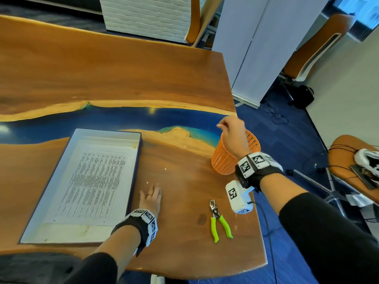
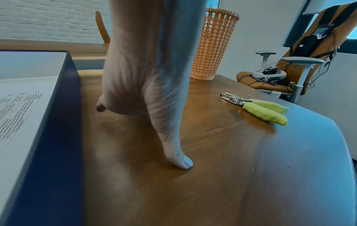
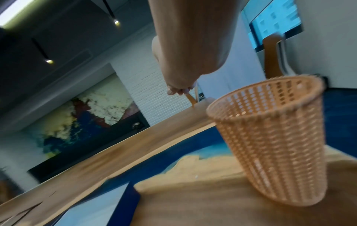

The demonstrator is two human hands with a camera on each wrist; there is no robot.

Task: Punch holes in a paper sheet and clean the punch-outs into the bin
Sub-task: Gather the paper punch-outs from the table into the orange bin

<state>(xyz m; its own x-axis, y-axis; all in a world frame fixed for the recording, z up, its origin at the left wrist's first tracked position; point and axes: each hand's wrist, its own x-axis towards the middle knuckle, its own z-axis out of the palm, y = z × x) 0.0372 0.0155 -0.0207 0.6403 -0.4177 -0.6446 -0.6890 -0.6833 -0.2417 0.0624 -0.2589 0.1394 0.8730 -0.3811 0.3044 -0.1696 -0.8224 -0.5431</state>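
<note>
- While the right hand (image 1: 232, 136) hovers above the mouth of the orange bin (image 1: 222, 158), its fingertips are bunched together, pointing down; whether a punch-out sits between them cannot be told (the wrist view is blurred).
- Left hand (image 1: 152, 198) lies flat on the desk (image 1: 123, 78), fingers straight and together, holding nothing, just right of the tray.
- Several tiny white punch-outs lie loose on the desk: one (image 1: 147, 182) just ahead of the left fingertips, another (image 1: 164, 169) further out, a third (image 1: 185, 146) nearer the bin.
- Green-handled hole punch (image 1: 219, 221) lies flat near the desk's front edge, between the two arms, apart from both hands.
- Printed paper sheet (image 1: 92, 181) rests inside a shallow white tray with dark outer walls (image 1: 134, 177), left of the left hand.
- Bin stands upright close to the desk's right edge; its walls are open lattice.
- Likely risks: a punch-out released off-centre could miss the rim and land on the desk or floor; the light bin, so near the edge, could be nudged off by the wrist; tiny discs may slip through the lattice gaps; a sweep of the left hand could scatter the loose dots.
</note>
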